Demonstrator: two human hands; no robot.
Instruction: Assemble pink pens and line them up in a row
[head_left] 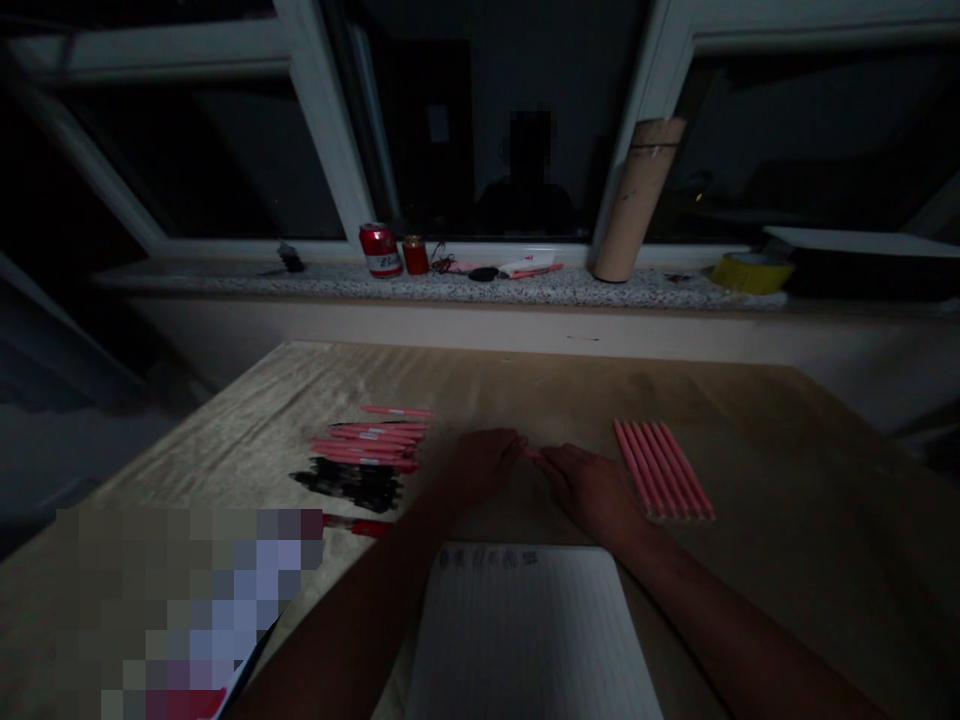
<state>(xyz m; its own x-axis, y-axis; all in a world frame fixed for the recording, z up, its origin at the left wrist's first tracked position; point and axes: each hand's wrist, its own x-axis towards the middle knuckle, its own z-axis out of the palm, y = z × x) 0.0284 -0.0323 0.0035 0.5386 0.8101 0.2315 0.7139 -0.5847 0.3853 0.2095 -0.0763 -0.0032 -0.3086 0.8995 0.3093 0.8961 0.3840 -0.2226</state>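
My left hand (486, 462) and my right hand (592, 487) meet near the middle of the table, fingers closed around opposite ends of a pink pen (531, 454). Only a short piece of that pen shows between them. To the right of my right hand, several pink pens (664, 470) lie side by side in a neat slanted row. Left of my left hand is a loose pile of pink pens (371, 443), with black pens (349, 484) just in front. A single pink pen (396, 411) lies behind the pile. Below my hands rests a lined notebook (525, 640) with handwriting along its top.
A red pen (360, 526) lies by my left forearm. Part of the lower left is blurred out. On the granite sill (330, 283) stand a red can (381, 252), a small red jar (415, 256), a tall cylinder (637, 205), yellow tape (750, 273) and a dark box (870, 265).
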